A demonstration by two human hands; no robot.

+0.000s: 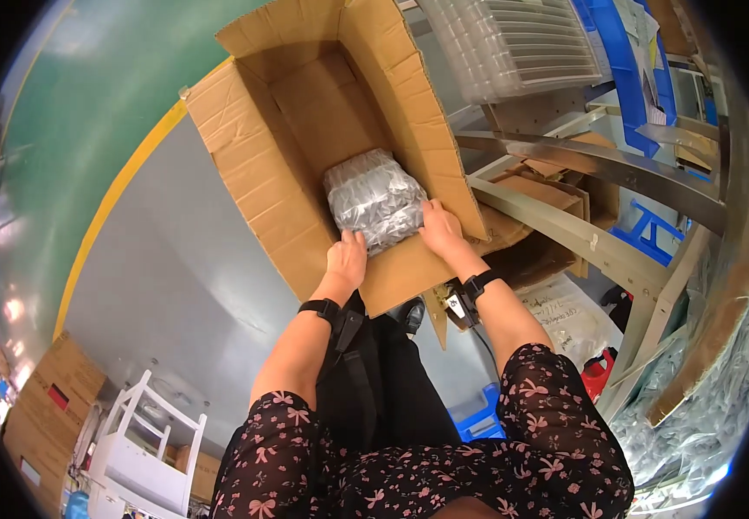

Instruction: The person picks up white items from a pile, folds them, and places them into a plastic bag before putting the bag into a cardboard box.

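**Hands on a wrapped bundle inside the open carton**

Hands first, as I see them from the head camera: my left hand (346,258) and my right hand (440,228) both reach into the big cardboard box (258,186), which stands open on the grey floor (171,259) with its flaps spread outward. Between them sits the wrapped bundle (374,197), a clear plastic pack of shiny, silvery pieces, resting in the near end of the box against its right wall.

My left fingers curl over the bundle's near left corner and hold it. My right fingers press flat against its near right side, touching the wrap; I cannot tell whether they close around it or only lean on it. Each wrist carries a black strap, and floral sleeves cover my upper arms.

To the right of the box stands a metal rack (591,238) with flattened cardboard on its lower level. Above it lies a stack of clear plastic trays (513,43), and a blue bin (630,60) sits just beside them. A white shelf unit (145,450) stands well apart at lower left.
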